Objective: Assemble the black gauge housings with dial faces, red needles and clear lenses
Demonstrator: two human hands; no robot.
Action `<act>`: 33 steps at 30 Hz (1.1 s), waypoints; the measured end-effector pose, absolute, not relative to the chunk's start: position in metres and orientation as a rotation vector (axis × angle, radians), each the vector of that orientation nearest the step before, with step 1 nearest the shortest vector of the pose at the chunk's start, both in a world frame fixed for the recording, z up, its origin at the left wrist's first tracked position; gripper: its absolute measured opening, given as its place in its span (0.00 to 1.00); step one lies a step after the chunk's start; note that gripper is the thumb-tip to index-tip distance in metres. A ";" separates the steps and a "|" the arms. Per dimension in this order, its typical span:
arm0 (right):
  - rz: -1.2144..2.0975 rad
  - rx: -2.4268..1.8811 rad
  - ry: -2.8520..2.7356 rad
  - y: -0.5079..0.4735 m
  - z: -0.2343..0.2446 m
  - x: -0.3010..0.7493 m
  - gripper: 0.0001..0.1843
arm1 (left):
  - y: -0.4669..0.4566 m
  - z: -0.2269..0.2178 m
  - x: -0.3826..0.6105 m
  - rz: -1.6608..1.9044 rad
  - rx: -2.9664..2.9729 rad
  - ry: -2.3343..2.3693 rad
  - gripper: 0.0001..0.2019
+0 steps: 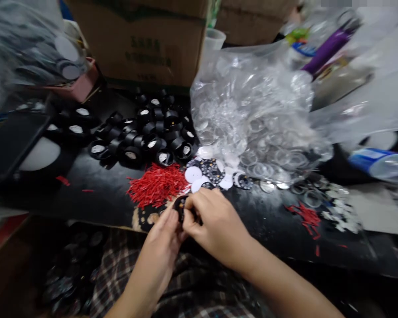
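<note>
My left hand [164,236] and my right hand [212,223] meet at the near edge of the black table [96,194]. Both pinch one small black round part [180,206] between their fingertips. Just beyond them lies a heap of short red pieces [155,184]. To its right lie several small round discs [212,174], some white and some dark with dots. A pile of black ring-shaped housings [149,132] sits further back.
A clear plastic bag of transparent round lenses [255,119] stands right of centre. Cardboard boxes [142,39] line the back. Bottles [381,163] lie at the right. More red pieces [307,218] and loose lenses scatter at the right. Below the table edge at the left is a bin of black parts [69,269].
</note>
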State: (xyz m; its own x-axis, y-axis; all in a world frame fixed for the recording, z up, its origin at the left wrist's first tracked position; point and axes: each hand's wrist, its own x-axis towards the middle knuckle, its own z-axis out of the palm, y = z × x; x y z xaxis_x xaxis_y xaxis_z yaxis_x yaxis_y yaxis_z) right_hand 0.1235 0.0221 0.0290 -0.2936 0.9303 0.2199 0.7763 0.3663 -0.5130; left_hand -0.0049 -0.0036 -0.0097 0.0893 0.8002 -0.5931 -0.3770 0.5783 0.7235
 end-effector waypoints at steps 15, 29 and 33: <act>-0.130 -2.222 -1.883 0.107 -0.005 0.273 0.20 | 0.006 -0.027 -0.005 0.886 0.890 1.149 0.25; -0.028 -1.863 -1.825 0.086 -0.010 0.278 0.10 | 0.007 -0.038 -0.007 0.909 0.903 1.079 0.24; 0.004 -1.832 -1.809 0.082 -0.008 0.280 0.10 | 0.006 -0.034 -0.003 0.971 0.759 1.061 0.22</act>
State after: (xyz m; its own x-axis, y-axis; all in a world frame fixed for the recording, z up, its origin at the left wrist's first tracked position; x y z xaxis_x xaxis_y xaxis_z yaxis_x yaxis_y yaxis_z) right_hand 0.2803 0.0817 -0.0083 0.0899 0.9225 0.3755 0.9207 0.0667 -0.3845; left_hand -0.0029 0.0064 -0.0343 0.1744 0.9175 -0.3574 -0.2745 0.3939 0.8772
